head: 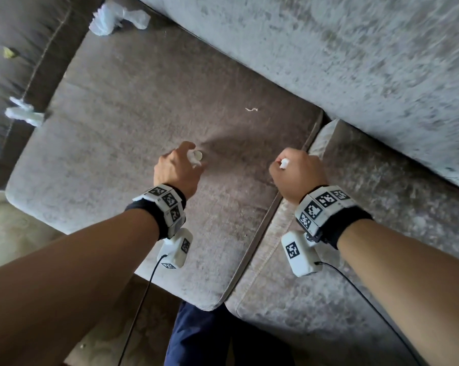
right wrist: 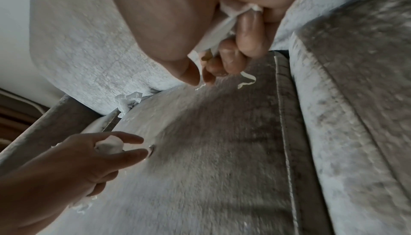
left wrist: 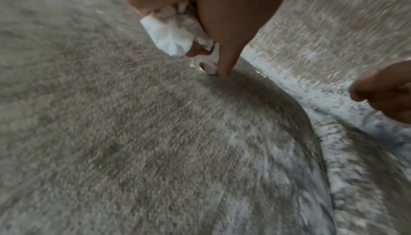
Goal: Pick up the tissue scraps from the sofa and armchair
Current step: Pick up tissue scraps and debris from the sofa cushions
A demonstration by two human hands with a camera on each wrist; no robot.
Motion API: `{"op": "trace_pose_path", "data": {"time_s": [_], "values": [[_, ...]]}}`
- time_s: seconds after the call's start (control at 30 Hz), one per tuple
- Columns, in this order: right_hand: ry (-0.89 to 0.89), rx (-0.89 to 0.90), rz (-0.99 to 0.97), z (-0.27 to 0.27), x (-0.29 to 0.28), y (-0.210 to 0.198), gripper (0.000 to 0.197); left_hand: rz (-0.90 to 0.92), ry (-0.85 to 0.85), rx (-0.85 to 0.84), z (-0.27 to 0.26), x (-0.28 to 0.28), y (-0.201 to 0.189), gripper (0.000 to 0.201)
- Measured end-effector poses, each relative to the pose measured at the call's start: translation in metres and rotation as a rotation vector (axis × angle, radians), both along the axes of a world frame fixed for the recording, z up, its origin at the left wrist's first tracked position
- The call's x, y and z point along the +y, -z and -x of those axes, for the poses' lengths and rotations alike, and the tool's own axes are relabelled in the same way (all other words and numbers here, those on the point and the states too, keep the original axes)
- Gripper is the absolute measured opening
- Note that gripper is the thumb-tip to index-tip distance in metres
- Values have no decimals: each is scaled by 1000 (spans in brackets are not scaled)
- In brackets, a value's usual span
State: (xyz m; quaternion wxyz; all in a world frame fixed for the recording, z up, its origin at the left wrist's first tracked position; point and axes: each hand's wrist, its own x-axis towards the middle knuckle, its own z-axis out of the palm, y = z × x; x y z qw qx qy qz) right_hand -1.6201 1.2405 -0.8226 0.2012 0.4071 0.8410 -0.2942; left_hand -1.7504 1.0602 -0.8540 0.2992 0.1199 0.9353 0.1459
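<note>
My left hand (head: 183, 165) hovers low over the left seat cushion (head: 133, 133) with a white tissue wad (left wrist: 173, 33) held in its curled fingers. Its index fingertip (left wrist: 223, 70) touches the cushion beside a small white scrap (left wrist: 209, 67). My right hand (head: 297, 169) is a fist over the seam between the cushions, gripping tissue scraps (right wrist: 222, 31), a bit of which peeks out (head: 284, 163). A thin curled scrap (head: 251, 109) lies farther back on the cushion. Larger crumpled tissues sit in the back left corner (head: 117, 18) and on the armrest edge (head: 25, 113).
The grey sofa back (head: 329, 48) runs across the top right and a second seat cushion (head: 355, 260) lies on the right. Small yellowish bits (head: 9, 52) lie on the left armrest. Patterned floor (head: 17, 241) and a blue trouser leg (head: 196, 336) show below.
</note>
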Motion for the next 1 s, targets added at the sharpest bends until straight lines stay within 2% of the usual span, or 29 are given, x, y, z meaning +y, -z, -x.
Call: {"op": "trace_pose_path", "data": {"time_s": [0.17,0.33,0.47,0.6,0.7,0.83,1.0], "values": [[20,46,-14,39,6,7,17,-47,4,21,18,3,-13,46],[10,115,-65,94,15,32,27,-102,-48,37,44,-2,-4,48],[83,78,-113,116,23,54,31,-135,-37,6,65,-2,6,47],[135,31,-157,120,18,70,26,-147,-8,7,83,-13,8,46],[138,-37,-202,125,12,72,20,-154,-8,3,97,-22,6,44],[160,-93,-204,133,0,69,22,-159,-31,4,114,-36,-1,44],[130,-52,-145,160,-32,51,22,-164,-63,-2,145,-64,-10,41]]}}
